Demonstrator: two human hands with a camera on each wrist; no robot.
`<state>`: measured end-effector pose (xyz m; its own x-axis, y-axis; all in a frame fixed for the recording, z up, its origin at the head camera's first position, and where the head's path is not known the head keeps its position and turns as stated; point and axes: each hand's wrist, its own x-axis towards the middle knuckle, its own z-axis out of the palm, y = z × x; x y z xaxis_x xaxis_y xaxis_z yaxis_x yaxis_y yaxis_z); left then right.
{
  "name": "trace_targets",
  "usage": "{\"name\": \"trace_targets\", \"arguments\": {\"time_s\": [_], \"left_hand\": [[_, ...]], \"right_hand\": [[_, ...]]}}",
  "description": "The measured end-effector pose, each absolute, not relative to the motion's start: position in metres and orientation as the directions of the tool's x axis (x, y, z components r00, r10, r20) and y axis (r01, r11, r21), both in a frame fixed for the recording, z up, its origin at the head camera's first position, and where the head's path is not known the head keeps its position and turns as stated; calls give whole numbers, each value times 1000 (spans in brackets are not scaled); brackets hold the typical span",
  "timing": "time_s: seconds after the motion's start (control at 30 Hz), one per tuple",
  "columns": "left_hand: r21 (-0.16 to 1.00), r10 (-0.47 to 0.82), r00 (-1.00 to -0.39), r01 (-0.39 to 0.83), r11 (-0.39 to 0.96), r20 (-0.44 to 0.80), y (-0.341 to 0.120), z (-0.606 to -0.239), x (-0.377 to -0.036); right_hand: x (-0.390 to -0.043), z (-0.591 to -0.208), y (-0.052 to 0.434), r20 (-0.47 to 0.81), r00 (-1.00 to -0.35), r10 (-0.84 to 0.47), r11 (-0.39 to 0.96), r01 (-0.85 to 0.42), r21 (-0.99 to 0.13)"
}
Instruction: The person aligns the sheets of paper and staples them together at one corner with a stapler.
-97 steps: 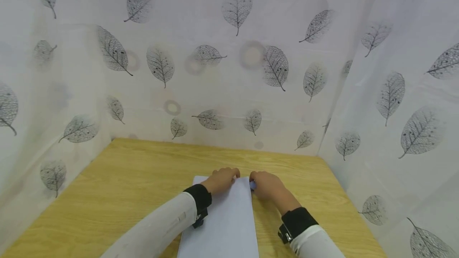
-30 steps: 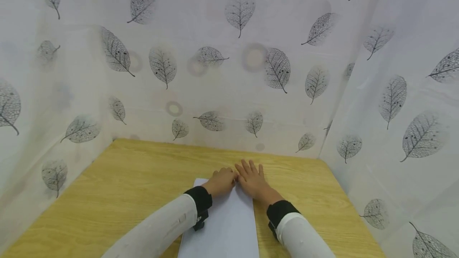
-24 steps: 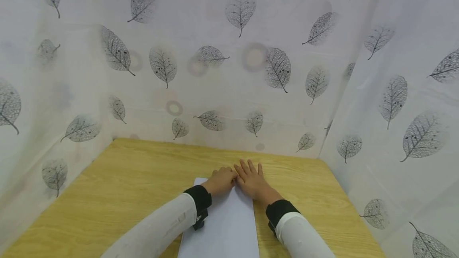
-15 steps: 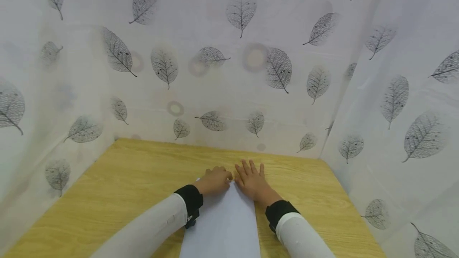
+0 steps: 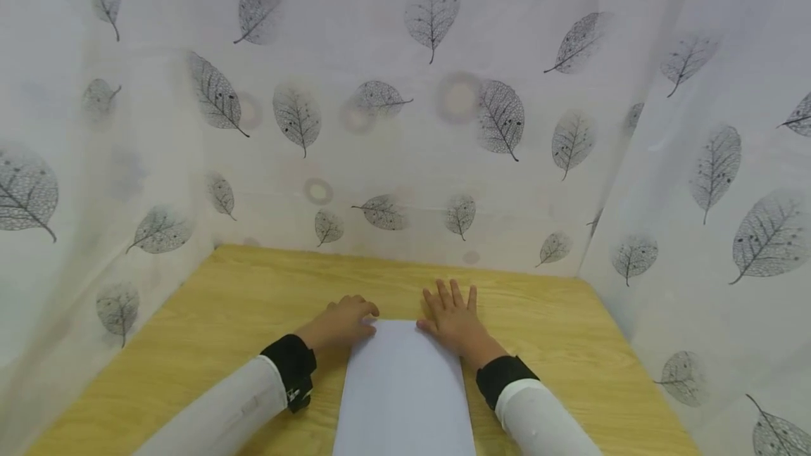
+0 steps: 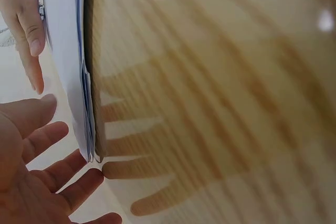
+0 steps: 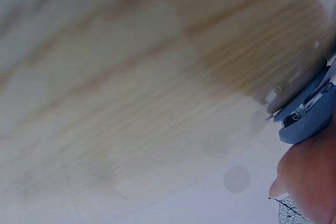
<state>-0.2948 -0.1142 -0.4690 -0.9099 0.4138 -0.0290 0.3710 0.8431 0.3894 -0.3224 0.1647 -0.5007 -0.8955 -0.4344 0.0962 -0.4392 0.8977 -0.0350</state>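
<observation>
White folded paper sheet [image 5: 404, 385] lies on wooden bench [image 5: 209, 315], long axis near-to-far | left hand [image 5: 338, 322] fingers loosely curled, empty, at its far-left corner | right hand [image 5: 455, 319] fingers spread flat, at its far-right corner

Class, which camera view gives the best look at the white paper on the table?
The head view: it shows the white paper lying flat on the table between both hands. The left wrist view shows only its layered edge. The right wrist view shows no paper.
</observation>
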Motion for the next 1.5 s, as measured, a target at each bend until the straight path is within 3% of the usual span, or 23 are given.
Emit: {"name": "trace_targets", "arguments": {"time_s": [0.4,0.73,0.93,1.13,1.3,1.5], "left_hand": [[346,425,-905,392,853,-23,-117,-480,-286],[341,412,-911,379,860,-27,-119,-481,-278],[334,393,-919,358,872,-41,-118,-480,-278],[350,407,-912,369,861,-40,-115,-478,-280],[339,408,-913,377,862,-22,-112,-473,-280],[334,401,-916,372,866,-19,-111,-464,-278]], "right_hand": [[-309,-497,155,66,-908,-414,910,-411,51],[-312,-499,163,-7,-939,-345,883,-321,-343],[-317,-505,171,10,-950,-314,847,-285,-449],[-300,-470,190,-76,-909,-409,799,-317,-510],[-292,-455,207,-84,-878,-471,787,-375,-490],[-285,-458,213,-18,-892,-452,848,-423,-321]]}}
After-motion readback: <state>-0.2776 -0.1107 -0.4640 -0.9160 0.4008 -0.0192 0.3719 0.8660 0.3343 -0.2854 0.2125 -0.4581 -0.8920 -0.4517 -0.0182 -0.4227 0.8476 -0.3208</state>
